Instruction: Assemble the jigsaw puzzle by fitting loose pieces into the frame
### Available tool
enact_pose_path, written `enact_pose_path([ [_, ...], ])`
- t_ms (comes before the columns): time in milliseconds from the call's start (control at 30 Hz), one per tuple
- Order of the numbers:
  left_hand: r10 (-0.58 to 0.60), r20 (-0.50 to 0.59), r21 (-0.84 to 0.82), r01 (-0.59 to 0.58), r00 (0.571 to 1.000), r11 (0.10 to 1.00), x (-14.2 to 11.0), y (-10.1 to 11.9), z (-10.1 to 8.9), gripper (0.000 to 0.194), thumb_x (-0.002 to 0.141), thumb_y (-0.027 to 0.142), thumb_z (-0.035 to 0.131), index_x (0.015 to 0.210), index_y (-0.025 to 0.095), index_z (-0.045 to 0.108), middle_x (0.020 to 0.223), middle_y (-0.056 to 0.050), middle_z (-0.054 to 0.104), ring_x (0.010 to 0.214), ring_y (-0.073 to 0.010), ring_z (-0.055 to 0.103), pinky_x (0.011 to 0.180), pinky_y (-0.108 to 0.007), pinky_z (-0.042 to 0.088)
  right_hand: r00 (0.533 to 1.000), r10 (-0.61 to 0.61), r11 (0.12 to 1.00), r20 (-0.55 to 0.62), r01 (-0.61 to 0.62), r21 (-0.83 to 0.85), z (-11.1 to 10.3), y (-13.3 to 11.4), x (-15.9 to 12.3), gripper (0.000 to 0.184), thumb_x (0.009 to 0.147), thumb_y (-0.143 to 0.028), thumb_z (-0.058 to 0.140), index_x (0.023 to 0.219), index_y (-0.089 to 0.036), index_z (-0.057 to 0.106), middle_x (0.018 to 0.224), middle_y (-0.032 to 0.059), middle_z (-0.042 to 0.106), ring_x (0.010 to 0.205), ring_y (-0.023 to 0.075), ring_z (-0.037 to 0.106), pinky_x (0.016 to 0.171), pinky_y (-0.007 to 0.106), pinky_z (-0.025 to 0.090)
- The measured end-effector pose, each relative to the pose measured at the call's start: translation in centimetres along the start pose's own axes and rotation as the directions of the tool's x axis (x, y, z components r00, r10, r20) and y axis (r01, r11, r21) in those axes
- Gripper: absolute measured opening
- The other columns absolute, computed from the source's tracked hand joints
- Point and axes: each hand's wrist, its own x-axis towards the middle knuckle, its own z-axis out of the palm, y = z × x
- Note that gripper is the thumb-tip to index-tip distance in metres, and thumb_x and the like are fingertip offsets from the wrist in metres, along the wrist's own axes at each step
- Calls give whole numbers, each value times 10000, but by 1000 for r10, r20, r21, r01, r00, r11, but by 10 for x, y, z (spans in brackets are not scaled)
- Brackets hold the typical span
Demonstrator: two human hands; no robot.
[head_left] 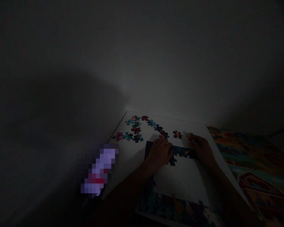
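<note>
My left hand (159, 153) rests palm down over the upper left part of a partly joined jigsaw puzzle (183, 152), covering some of it. A loose dark piece with orange (164, 135) lies just beyond its fingertips. At the upper right, my right hand (204, 150) has its fingertips on a small jigsaw piece (190, 136), partly hidden by the fingers. Beside that one is another loose piece (178, 134). The joined strips form a dark blue border along the top, left and bottom, with coloured plant-like pictures on the bottom strip (180, 206). Dim light blurs detail.
Several loose pieces (137, 137) lie in a scattered ring at the white board's (127, 157) far left. A blurred lilac and red object (100, 170) is by the left edge. A colourful picture sheet (251, 164) lies right. A pale wall (156, 63) rises behind.
</note>
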Motion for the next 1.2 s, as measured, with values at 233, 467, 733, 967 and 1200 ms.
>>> enact_pose_path([
  [233, -137, -62, -38, 134, 989, 990, 8, -15, -1, 284, 900, 174, 519, 1151, 197, 649, 1243, -78, 633, 1176, -224, 557, 1048, -384, 428, 997, -64, 997, 53, 62, 39, 2, 3, 2, 379, 752, -439, 546, 986, -190, 710, 1164, 133, 659, 1143, 311, 570, 1045, 509, 390],
  [467, -258, -87, 10, 260, 962, 966, 11, -31, -1, 441, 848, 70, 460, 1259, 149, 597, 1279, -128, 618, 1207, -248, 548, 1079, -421, 401, 990, -46, 999, 129, 49, -15, 5, 2, 0, 303, 797, -373, 526, 985, -217, 704, 1236, 108, 636, 1257, 279, 511, 1090, 481, 366],
  [733, -263, -88, 79, 270, 961, 960, 5, -24, 0, 374, 910, 171, 462, 1249, 193, 619, 1314, -148, 555, 1239, -303, 494, 1063, -467, 382, 982, -61, 997, 180, 69, -35, 1, -5, -4, 285, 813, -319, 520, 1009, -208, 694, 1318, 123, 602, 1280, 294, 508, 1128, 504, 328],
  [967, -187, -46, 40, 189, 981, 981, 6, -21, 1, 387, 944, 224, 463, 1309, 157, 572, 1338, -172, 525, 1274, -318, 452, 1076, -498, 354, 965, -125, 976, 231, 161, -146, 2, -21, 4, 379, 844, -261, 523, 1195, -173, 638, 1342, 149, 580, 1295, 309, 490, 1101, 502, 359],
  [1200, 94, 75, -101, -86, 993, 991, 6, -14, -3, 367, 941, 281, 534, 1301, 218, 570, 1385, -82, 526, 1323, -215, 425, 1134, -393, 306, 931, -8, 975, 364, 88, -205, 18, -41, 39, 471, 704, -342, 769, 1117, -151, 645, 1103, 166, 628, 1176, 325, 523, 979, 420, 425],
])
